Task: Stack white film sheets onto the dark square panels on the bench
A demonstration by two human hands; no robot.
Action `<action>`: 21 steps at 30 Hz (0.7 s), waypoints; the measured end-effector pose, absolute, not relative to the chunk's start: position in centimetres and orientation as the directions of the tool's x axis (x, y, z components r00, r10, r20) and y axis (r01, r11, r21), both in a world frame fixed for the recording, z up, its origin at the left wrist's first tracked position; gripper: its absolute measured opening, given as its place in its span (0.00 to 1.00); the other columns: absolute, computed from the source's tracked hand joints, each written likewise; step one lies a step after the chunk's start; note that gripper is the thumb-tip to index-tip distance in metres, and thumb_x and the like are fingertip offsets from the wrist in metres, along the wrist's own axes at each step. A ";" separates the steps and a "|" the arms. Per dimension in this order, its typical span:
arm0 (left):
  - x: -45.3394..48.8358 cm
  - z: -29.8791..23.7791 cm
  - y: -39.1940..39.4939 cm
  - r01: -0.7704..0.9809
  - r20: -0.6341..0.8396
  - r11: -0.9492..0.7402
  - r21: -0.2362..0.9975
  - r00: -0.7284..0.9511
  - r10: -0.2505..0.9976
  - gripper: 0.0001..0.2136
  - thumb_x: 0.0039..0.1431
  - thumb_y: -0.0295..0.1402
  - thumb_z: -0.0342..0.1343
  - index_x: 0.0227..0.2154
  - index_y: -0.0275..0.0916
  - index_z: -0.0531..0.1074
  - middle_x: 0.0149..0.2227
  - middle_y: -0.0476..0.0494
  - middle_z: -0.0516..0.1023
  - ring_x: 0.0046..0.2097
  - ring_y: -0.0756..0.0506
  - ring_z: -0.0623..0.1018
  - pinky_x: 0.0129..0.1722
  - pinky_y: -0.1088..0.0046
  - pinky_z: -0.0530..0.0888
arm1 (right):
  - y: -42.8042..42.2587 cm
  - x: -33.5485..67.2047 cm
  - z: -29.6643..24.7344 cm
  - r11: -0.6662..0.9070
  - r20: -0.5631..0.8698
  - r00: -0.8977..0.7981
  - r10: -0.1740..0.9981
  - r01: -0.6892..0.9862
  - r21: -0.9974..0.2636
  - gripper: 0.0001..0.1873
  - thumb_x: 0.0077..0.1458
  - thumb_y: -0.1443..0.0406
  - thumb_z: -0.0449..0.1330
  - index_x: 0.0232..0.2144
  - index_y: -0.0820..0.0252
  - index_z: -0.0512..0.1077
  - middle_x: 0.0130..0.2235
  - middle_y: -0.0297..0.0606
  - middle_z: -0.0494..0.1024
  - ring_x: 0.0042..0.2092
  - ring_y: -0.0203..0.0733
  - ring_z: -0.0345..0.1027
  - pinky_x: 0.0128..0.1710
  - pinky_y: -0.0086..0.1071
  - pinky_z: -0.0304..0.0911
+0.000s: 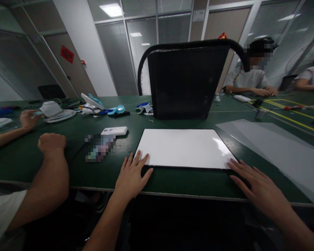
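A white rectangular panel [184, 148] with a thin dark edge lies flat on the green table [172, 183] in front of me. My left hand [132, 176] rests open at the panel's near left corner, fingertips touching its edge. My right hand [253, 183] lies flat and open at the near right corner, fingers spread and touching that corner. Neither hand holds anything.
A black boxy case with a curved handle [184, 82] stands behind the panel. A clear plastic sheet [277, 153] lies to the right. A white device [114, 131] lies left of the panel. A co-worker's arm and fist [51, 143] rest at left; other people sit at far right.
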State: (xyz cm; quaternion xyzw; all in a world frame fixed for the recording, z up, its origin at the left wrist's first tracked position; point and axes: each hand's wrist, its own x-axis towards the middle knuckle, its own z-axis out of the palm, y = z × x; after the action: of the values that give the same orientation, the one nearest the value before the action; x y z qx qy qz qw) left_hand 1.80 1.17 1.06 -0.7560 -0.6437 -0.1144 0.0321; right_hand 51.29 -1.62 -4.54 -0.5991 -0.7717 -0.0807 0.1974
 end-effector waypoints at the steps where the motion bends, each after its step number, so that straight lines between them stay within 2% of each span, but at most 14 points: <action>1: 1.8 1.0 1.2 0.980 0.217 -0.170 0.105 0.144 0.966 0.31 0.73 0.51 0.52 0.73 0.46 0.66 0.77 0.37 0.60 0.77 0.27 0.60 0.75 0.39 0.60 | -1.7 51.0 -4.3 0.252 0.389 -0.184 0.903 0.959 -0.130 0.32 0.74 0.39 0.43 0.73 0.34 0.60 0.74 0.26 0.61 0.73 0.52 0.58 0.74 0.65 0.56; 3: 1.6 0.8 1.3 0.977 0.234 -0.171 0.129 0.138 0.962 0.32 0.73 0.50 0.51 0.73 0.40 0.65 0.76 0.33 0.62 0.77 0.29 0.62 0.75 0.41 0.60 | -2.0 50.4 -3.7 0.180 0.375 -0.104 0.921 0.968 -0.174 0.35 0.73 0.38 0.41 0.72 0.39 0.63 0.74 0.30 0.60 0.70 0.52 0.62 0.73 0.59 0.60; 4: 1.6 0.8 1.2 0.974 0.247 -0.173 0.148 0.133 0.960 0.32 0.73 0.49 0.52 0.73 0.37 0.65 0.76 0.32 0.63 0.76 0.30 0.63 0.75 0.42 0.61 | -2.1 50.1 -3.5 0.121 0.383 -0.039 0.923 0.974 -0.193 0.37 0.72 0.38 0.41 0.71 0.43 0.65 0.74 0.35 0.61 0.68 0.53 0.65 0.71 0.57 0.64; 6: 1.4 0.7 1.1 0.966 0.281 -0.180 0.187 0.123 0.952 0.31 0.73 0.47 0.52 0.72 0.36 0.66 0.74 0.31 0.66 0.74 0.31 0.67 0.74 0.45 0.63 | -2.4 49.4 -3.2 -0.014 0.431 0.109 0.896 0.976 -0.217 0.40 0.72 0.38 0.40 0.70 0.52 0.67 0.69 0.47 0.66 0.63 0.58 0.69 0.64 0.57 0.71; 8: 1.3 0.7 1.0 0.956 0.317 -0.193 0.221 0.116 0.941 0.29 0.72 0.46 0.53 0.70 0.36 0.68 0.73 0.32 0.69 0.72 0.31 0.70 0.73 0.47 0.67 | -2.6 49.1 -3.2 -0.095 0.477 0.193 0.858 0.971 -0.221 0.42 0.72 0.38 0.39 0.68 0.58 0.68 0.62 0.53 0.72 0.60 0.62 0.71 0.60 0.60 0.72; 10: 1.3 0.8 0.9 0.948 0.345 -0.208 0.240 0.117 0.931 0.28 0.71 0.45 0.55 0.69 0.38 0.70 0.72 0.33 0.70 0.71 0.30 0.72 0.71 0.47 0.70 | -2.6 49.2 -3.3 -0.087 0.490 0.182 0.852 0.974 -0.210 0.43 0.72 0.38 0.38 0.68 0.60 0.68 0.60 0.52 0.75 0.60 0.62 0.71 0.63 0.59 0.70; 14: 1.4 1.1 0.6 0.942 0.364 -0.221 0.253 0.119 0.924 0.25 0.70 0.42 0.55 0.66 0.38 0.72 0.71 0.34 0.72 0.70 0.30 0.73 0.69 0.46 0.73 | -2.3 50.1 -3.7 0.000 0.492 0.094 0.866 0.982 -0.188 0.46 0.70 0.36 0.37 0.66 0.64 0.70 0.62 0.51 0.75 0.63 0.59 0.69 0.70 0.57 0.63; 18: 1.6 1.3 0.4 0.943 0.364 -0.206 0.260 0.102 0.926 0.23 0.71 0.41 0.55 0.64 0.39 0.74 0.70 0.35 0.73 0.68 0.31 0.76 0.67 0.46 0.74 | -2.0 51.2 -4.5 0.051 0.477 0.041 0.878 0.983 -0.177 0.45 0.71 0.37 0.38 0.68 0.62 0.68 0.65 0.48 0.73 0.67 0.58 0.66 0.74 0.61 0.56; 21: 1.6 1.3 0.4 0.946 0.362 -0.196 0.259 0.093 0.927 0.23 0.70 0.40 0.55 0.64 0.39 0.74 0.70 0.35 0.73 0.67 0.32 0.77 0.66 0.47 0.75 | -2.2 53.2 -4.9 0.061 0.475 0.028 0.880 0.983 -0.171 0.44 0.69 0.37 0.39 0.67 0.60 0.69 0.64 0.49 0.74 0.69 0.61 0.63 0.72 0.68 0.56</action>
State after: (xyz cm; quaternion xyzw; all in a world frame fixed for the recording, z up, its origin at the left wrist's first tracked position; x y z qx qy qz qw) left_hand 1.58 0.40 1.26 -0.7389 -0.6339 -0.2277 0.0202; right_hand 53.19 -2.23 -4.91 -0.6765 -0.6885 -0.1092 0.2375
